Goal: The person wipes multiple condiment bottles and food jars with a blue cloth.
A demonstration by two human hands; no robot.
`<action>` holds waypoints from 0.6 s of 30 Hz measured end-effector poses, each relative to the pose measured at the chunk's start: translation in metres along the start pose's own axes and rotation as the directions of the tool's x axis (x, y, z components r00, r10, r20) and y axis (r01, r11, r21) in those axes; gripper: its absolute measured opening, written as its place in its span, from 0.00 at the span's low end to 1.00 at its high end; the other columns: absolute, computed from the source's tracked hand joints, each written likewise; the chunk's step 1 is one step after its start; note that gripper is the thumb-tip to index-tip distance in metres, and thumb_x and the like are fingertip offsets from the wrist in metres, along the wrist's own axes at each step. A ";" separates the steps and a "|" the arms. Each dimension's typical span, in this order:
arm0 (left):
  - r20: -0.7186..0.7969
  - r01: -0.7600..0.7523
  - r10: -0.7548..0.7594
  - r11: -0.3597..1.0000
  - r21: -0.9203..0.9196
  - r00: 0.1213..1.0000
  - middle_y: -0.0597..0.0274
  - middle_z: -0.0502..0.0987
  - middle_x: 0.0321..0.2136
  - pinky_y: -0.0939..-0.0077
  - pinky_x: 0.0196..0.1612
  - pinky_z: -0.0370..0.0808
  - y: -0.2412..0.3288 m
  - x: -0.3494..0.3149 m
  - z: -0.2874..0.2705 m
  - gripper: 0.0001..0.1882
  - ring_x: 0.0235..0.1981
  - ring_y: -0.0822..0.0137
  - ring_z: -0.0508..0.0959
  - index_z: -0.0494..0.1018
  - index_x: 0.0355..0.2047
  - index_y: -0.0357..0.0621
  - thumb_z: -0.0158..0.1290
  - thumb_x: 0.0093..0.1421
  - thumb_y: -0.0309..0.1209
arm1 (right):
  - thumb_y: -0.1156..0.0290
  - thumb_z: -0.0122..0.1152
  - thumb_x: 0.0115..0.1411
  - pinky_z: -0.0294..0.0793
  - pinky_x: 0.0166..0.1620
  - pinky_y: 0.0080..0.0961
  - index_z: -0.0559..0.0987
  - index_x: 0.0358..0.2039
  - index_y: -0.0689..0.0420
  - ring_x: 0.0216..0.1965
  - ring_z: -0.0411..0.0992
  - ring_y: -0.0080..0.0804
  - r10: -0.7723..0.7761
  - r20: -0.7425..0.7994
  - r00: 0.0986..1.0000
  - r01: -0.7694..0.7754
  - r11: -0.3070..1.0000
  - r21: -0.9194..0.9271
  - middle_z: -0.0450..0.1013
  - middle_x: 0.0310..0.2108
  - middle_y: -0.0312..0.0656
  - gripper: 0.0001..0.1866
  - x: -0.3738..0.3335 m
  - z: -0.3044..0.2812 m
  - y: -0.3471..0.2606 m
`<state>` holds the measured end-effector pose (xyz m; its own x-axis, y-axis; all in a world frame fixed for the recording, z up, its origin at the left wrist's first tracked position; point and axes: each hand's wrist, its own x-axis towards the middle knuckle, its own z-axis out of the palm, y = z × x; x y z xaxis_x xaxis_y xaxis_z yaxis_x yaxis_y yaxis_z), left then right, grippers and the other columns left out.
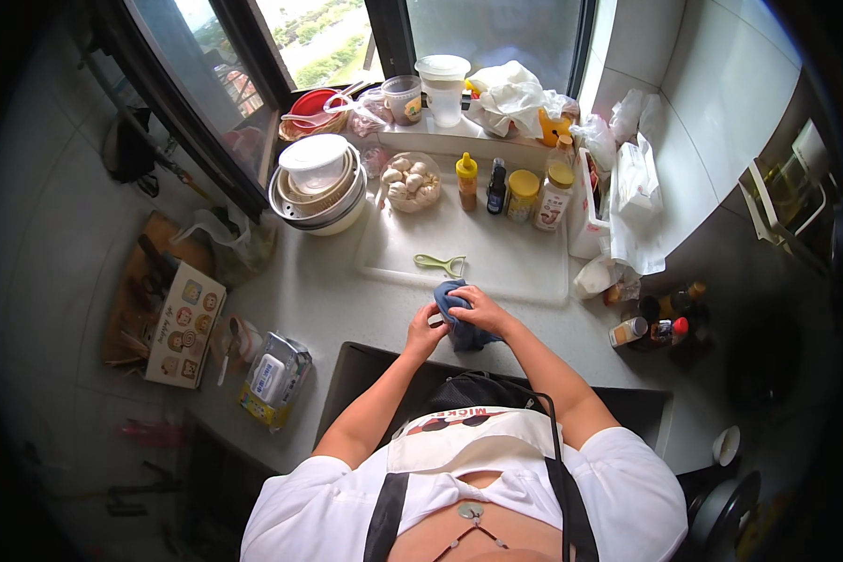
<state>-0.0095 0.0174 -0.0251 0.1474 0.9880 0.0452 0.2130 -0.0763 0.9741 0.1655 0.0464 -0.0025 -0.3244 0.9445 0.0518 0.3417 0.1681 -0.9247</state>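
A dark blue cloth (468, 330) is bunched up between my hands, just above the near edge of the counter. My left hand (425, 330) grips its left side with bent fingers. From above, my right hand (480, 311) closes on the cloth, fingers pressing into its folds. Whether anything is wrapped inside, I cannot tell. Just beyond my hands, a light green peeler (440, 263) lies on a translucent white board (384, 251), its blade end toward the right.
At the board's far side stand a bowl of garlic (410, 182), a yellow-capped bottle (466, 178) and several jars. Stacked bowls (311, 201) stand left of these. A wipes pack (277, 377) and knife holder (185, 323) sit left. Below my arms is a dark sink (354, 367).
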 end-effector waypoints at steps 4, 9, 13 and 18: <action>0.034 0.052 -0.051 0.999 -0.008 0.998 0.57 0.70 0.43 0.73 0.45 0.75 0.000 -0.001 0.007 0.25 0.47 0.67 0.71 0.66 0.47 0.35 0.56 0.46 0.19 | 0.51 0.61 0.46 0.63 0.51 0.32 0.72 0.43 0.56 0.48 0.64 0.43 0.074 -0.011 0.997 -0.075 0.980 -0.185 0.65 0.44 0.49 0.28 -0.006 -0.002 -0.025; 0.050 0.055 -0.058 0.997 0.053 0.997 0.57 0.69 0.44 0.72 0.45 0.74 0.004 -0.003 0.009 0.25 0.48 0.66 0.70 0.66 0.48 0.36 0.56 0.46 0.19 | 0.54 0.54 0.55 0.66 0.46 0.32 0.74 0.38 0.57 0.44 0.67 0.46 0.099 -0.232 0.968 -0.136 0.980 -0.147 0.69 0.39 0.49 0.19 -0.005 0.011 -0.017; 0.022 0.025 -0.024 0.999 -0.041 0.999 0.57 0.69 0.44 0.72 0.46 0.74 -0.002 -0.004 0.013 0.26 0.48 0.65 0.70 0.65 0.48 0.37 0.56 0.46 0.19 | 0.56 0.47 0.60 0.68 0.42 0.28 0.74 0.37 0.63 0.37 0.69 0.35 0.047 -0.163 0.985 -0.011 0.976 0.216 0.71 0.36 0.44 0.20 0.000 0.008 0.019; 0.044 0.019 -0.017 0.999 -0.034 0.999 0.58 0.68 0.45 0.71 0.47 0.74 0.011 -0.007 0.009 0.27 0.48 0.65 0.70 0.65 0.49 0.39 0.57 0.47 0.20 | 0.60 0.45 0.63 0.66 0.43 0.25 0.70 0.47 0.63 0.36 0.67 0.28 0.408 0.049 0.912 -0.395 0.837 0.380 0.71 0.37 0.41 0.20 -0.028 0.001 0.014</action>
<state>0.0006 0.0088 -0.0171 0.1862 0.9823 0.0187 0.1829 -0.0534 0.9817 0.1784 0.0224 -0.0176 -0.1992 0.9158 -0.3487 0.0790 -0.3397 -0.9372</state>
